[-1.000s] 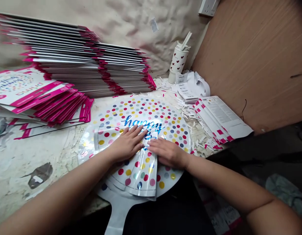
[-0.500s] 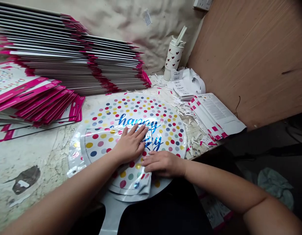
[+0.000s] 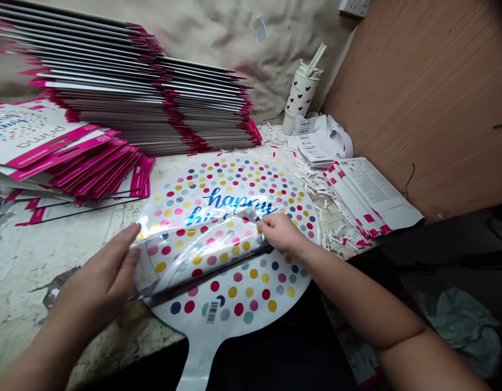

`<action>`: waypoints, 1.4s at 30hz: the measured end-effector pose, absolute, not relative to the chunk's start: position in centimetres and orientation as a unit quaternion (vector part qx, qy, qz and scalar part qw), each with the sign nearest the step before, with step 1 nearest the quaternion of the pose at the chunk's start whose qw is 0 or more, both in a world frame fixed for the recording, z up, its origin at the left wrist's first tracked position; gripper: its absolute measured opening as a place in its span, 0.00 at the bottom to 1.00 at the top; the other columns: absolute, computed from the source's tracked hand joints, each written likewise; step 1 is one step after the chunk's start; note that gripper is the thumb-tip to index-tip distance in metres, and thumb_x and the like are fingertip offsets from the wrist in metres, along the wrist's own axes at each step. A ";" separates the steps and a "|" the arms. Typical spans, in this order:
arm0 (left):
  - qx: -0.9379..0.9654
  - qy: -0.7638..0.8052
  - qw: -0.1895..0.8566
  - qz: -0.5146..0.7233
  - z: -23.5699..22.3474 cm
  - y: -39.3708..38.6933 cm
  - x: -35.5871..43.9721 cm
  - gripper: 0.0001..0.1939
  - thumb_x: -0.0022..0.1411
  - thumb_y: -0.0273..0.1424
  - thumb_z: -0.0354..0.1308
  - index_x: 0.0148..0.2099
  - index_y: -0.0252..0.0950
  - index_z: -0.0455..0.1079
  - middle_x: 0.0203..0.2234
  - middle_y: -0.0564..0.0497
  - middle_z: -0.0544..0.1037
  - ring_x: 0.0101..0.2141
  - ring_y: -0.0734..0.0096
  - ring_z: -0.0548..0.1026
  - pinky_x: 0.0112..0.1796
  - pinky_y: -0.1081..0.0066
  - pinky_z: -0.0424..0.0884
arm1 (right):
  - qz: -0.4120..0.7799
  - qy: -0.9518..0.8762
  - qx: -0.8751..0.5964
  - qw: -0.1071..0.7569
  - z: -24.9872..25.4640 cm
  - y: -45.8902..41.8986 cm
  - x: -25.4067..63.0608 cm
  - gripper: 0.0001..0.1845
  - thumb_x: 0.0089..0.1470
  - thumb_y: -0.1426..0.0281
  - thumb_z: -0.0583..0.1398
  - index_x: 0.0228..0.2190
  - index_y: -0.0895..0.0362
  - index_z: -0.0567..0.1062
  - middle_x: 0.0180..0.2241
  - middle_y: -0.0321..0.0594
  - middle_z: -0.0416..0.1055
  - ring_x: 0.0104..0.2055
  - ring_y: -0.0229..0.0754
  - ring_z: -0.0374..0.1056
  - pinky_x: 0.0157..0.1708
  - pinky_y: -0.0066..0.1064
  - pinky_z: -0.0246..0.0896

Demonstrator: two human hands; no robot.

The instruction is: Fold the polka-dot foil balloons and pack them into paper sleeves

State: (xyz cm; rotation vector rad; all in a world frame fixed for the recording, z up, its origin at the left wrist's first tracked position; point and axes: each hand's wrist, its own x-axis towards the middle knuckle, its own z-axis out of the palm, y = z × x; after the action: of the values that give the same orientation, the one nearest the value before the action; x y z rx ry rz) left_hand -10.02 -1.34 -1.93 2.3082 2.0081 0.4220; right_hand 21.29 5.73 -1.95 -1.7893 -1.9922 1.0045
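Note:
A flat, round foil balloon point(image 3: 251, 293) with coloured dots, blue "happy" lettering and a white tail lies in front of me. A second dotted balloon, folded into a shiny strip point(image 3: 218, 244), is lifted and tilted above it. My right hand point(image 3: 281, 232) is closed, pinching the strip's right end between thumb and fingers. At the other end, my left hand point(image 3: 100, 277), slightly blurred, has its thumb and fingers closed around the strip's left edge. Part of the lettering is covered by the strip. A small barcode label point(image 3: 212, 312) shows near the tail.
A tall stack of pink-edged card packets point(image 3: 153, 98) stands at the back, with a fanned pile of packets point(image 3: 83, 152) to its left. A heart-patterned tumbler point(image 3: 302, 95), label strips point(image 3: 311, 144), printed sleeves point(image 3: 364, 195) and paper scraps point(image 3: 336, 228) lie rightward.
Both hands were resting flat on the folded balloon. Now my left hand has moved left to its far end, my right hand pinches the other end, and the strip is raised and narrower.

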 end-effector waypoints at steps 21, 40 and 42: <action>0.850 0.520 0.081 -0.008 -4.2 -3.6 -0.4 0.31 0.62 0.49 0.40 0.64 0.45 0.48 0.63 0.48 0.50 0.62 0.43 0.44 0.53 0.36 0.46 | 0.187 -0.832 -0.523 0.014 -2.9 3.1 18.9 0.44 0.55 0.48 0.45 0.62 0.67 0.44 0.65 0.52 0.35 0.66 0.52 0.31 0.62 0.45 0.31; 0.881 0.450 0.102 0.102 -4.7 -2.5 -1.5 0.28 0.61 0.30 0.45 0.63 0.40 0.52 0.60 0.47 0.58 0.58 0.62 0.60 0.55 0.63 0.60 | 0.075 -0.857 -0.421 0.289 -3.6 -0.9 24.0 0.42 0.53 0.67 0.56 0.62 0.60 0.41 0.63 0.54 0.43 0.66 0.51 0.37 0.59 0.49 0.46; 0.896 0.417 0.112 0.098 -4.9 -2.8 -1.7 0.28 0.62 0.32 0.45 0.64 0.45 0.49 0.61 0.50 0.56 0.59 0.61 0.58 0.56 0.60 0.59 | 0.113 -0.849 -0.447 0.259 -4.6 -0.1 24.6 0.47 0.52 0.66 0.58 0.62 0.66 0.36 0.63 0.58 0.39 0.66 0.51 0.33 0.59 0.48 0.46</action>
State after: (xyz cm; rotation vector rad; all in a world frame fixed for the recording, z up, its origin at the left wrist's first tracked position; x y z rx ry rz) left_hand -1.65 -2.77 -4.92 2.6308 1.2246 0.2888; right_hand 24.63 -0.13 -4.58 -1.2110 -2.2991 0.3069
